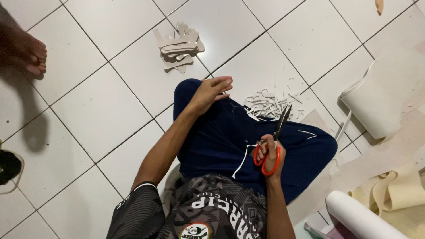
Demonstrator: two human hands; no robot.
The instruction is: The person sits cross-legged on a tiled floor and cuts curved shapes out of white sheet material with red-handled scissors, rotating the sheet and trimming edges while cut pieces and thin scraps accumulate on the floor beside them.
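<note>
I sit cross-legged on a white tiled floor in dark blue trousers. My right hand (271, 156) grips orange-handled scissors (274, 141), blades pointing up and away over my lap. My left hand (210, 94) rests empty on my left knee, fingers loosely apart. A thin white strip (242, 160) lies on my thigh near the scissors. Several thin white offcuts (268, 104) are heaped on the tile just beyond my legs. A stack of cut beige shapes (178, 48) lies on the floor ahead of my left knee.
Rolled beige sheet material (376, 104) lies at the right, with more loose sheets (398, 186) and a white roll (358, 217) at lower right. Another person's bare foot (31, 55) stands at upper left. A dark sandal (9, 166) sits at the left edge.
</note>
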